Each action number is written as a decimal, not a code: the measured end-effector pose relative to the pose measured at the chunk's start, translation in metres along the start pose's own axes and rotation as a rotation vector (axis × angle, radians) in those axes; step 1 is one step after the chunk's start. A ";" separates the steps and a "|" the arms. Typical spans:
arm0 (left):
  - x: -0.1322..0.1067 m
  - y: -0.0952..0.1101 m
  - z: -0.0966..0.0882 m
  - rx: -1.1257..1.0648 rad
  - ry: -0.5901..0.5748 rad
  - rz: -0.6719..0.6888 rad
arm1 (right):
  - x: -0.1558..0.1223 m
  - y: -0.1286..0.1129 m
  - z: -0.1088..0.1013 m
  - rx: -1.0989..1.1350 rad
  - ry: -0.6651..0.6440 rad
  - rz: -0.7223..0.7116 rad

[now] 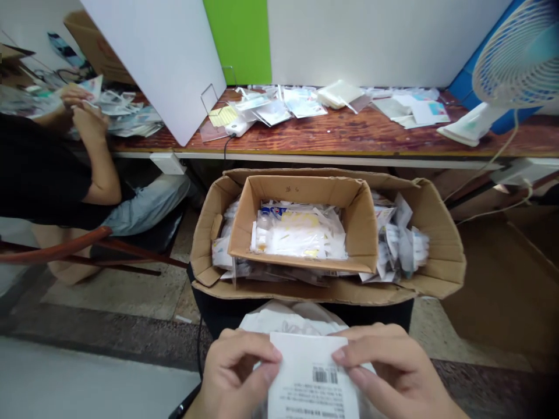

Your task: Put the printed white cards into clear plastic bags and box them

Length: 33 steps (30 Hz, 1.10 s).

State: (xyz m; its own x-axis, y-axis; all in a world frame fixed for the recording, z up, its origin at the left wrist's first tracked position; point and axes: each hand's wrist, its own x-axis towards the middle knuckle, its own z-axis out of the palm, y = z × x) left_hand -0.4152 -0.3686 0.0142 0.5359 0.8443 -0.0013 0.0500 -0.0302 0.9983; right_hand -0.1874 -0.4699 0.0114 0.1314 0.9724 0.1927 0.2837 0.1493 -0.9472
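Both my hands pinch a white printed paper slip (310, 378) with a barcode, low in the middle of the view. My left hand (238, 372) grips its left edge with curled fingers. My right hand (386, 369) grips its right edge, thumb on top. Under the slip lies a clear plastic bag (283, 317) with white contents. Just beyond my hands stands a large cardboard box (437, 256) with a smaller cardboard box (364, 224) set inside it, both holding several white packets and leaflets.
A wooden table (349, 137) runs across the back with scattered packets, a white divider board (166, 58) and a white fan (506, 70) at the right. Another person in a black top (39, 169) sits at left, hands on papers.
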 end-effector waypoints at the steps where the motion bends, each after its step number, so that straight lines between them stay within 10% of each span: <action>1: -0.004 -0.003 -0.001 0.011 0.031 -0.055 | -0.002 0.001 0.002 -0.007 0.007 0.048; 9: -0.005 0.003 0.018 -0.542 0.055 -0.540 | 0.002 -0.013 0.015 0.479 0.018 0.565; 18: 0.008 0.011 0.042 -0.276 0.037 -0.630 | 0.021 -0.018 0.037 0.355 -0.039 0.731; 33: -0.001 0.005 0.043 -0.620 0.035 -0.749 | 0.012 0.000 0.034 0.771 -0.115 0.818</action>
State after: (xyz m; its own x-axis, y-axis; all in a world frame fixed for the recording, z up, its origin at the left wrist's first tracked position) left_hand -0.3794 -0.3926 0.0167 0.5198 0.5464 -0.6567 -0.0906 0.7997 0.5935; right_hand -0.2178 -0.4525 0.0046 -0.0911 0.8333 -0.5452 -0.5143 -0.5082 -0.6908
